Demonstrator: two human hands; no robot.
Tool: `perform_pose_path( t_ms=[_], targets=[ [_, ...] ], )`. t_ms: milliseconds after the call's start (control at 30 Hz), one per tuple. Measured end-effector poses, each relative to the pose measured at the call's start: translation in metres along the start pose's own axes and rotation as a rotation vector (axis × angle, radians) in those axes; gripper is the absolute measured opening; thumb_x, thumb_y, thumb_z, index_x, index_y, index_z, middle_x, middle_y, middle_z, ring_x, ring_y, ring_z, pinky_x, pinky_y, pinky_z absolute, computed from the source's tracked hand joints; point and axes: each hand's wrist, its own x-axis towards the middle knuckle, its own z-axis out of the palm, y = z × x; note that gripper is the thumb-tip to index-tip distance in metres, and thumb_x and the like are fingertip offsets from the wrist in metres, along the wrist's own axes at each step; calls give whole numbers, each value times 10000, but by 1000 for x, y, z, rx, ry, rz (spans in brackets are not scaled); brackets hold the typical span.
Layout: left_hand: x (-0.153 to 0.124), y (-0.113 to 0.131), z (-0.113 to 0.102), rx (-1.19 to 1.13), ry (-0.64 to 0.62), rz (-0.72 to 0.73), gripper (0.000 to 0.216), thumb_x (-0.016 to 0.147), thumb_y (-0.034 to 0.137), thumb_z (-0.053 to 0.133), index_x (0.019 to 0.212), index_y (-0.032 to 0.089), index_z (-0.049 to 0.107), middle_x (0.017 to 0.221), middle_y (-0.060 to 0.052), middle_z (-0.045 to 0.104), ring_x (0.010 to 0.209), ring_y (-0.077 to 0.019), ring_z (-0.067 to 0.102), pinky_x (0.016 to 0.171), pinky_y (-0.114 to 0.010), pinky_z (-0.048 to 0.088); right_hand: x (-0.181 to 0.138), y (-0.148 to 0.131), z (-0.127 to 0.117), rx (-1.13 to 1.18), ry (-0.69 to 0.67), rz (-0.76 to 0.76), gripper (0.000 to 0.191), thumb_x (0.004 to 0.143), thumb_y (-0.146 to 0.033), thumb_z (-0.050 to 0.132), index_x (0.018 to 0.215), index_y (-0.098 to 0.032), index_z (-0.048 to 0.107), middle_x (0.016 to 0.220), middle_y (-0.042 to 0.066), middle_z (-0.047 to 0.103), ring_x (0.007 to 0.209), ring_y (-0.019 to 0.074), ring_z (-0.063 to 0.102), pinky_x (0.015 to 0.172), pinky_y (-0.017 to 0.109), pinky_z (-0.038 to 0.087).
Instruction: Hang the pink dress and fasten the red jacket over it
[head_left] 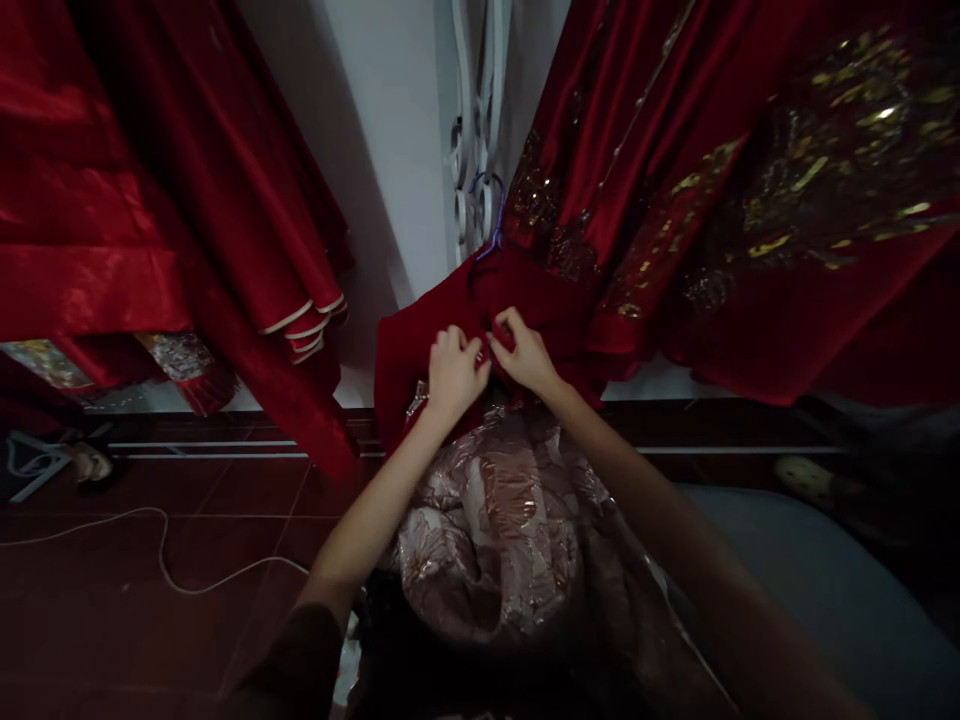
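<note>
Left hand (pixel 457 373) and right hand (pixel 525 356) pinch the front of a red top (pixel 411 335) hanging downward from its purple hanger (pixel 498 215), both about equally near the hanger

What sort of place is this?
Probably a formalwear shop or costume room: a gold-sequined red garment hangs at right, red satin garments at left, and a dark red garment on a purple hanger.

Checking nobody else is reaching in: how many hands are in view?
2. The left hand and right hand are close together at the red garment, below its purple hanger. Shadow could hide others.
</note>
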Motion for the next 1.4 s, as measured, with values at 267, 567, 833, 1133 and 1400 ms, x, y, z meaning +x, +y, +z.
perform_pose_path(
  t_ms=[267, 567, 833, 1133, 1400],
  targets=[
    [-1, -15, 36, -597, 124, -273, 191, 814, 258, 571, 982, 199, 501, 866, -50, 633, 778, -149, 641, 723, -265, 502, -15, 7, 14, 160, -16, -10, 230, 829, -342, 487, 981, -223, 361, 809, 2, 473, 676, 128, 509, 682, 272, 455],
    [-21, -6, 38, -912, 248, -295, 114, 824, 301, 562, 893, 211, 565, 883, -29, 687, 837, -124, 675, 740, -230, 530, -34, 11, 18, 505, -85, 150, 303, 825, -463, 536, 1032, -250, 480, 991, 36, 585, 907, 144, 593, 784, 279, 515],
    [-15, -13, 23, -648, 80, -137, 126, 843, 248, 536, 944, 233, 610, 965, -23, 701, 907, -144, 673, 834, -270, 523, -30, 11, 12, 488, -18, 213, 340, 722, -462, 668, 927, -215, 557, 953, 44, 644, 888, 165, 633, 754, 301, 554],
    [-7, -21, 0, -533, -86, 63, 159, 826, 271, 550, 945, 219, 641, 925, -31, 714, 854, -150, 680, 800, -263, 528, -32, 1, 14, 439, 41, 209, 320, 730, -464, 662, 902, -203, 593, 930, 42, 674, 813, 176, 670, 677, 311, 593],
    [7, -25, -4, -414, -176, 74, 138, 833, 233, 542, 930, 205, 636, 913, -45, 717, 874, -171, 682, 795, -261, 518, -38, -4, 16, 365, 107, 199, 309, 741, -428, 661, 963, -214, 649, 971, 33, 699, 875, 215, 684, 735, 365, 605]
  ],
)
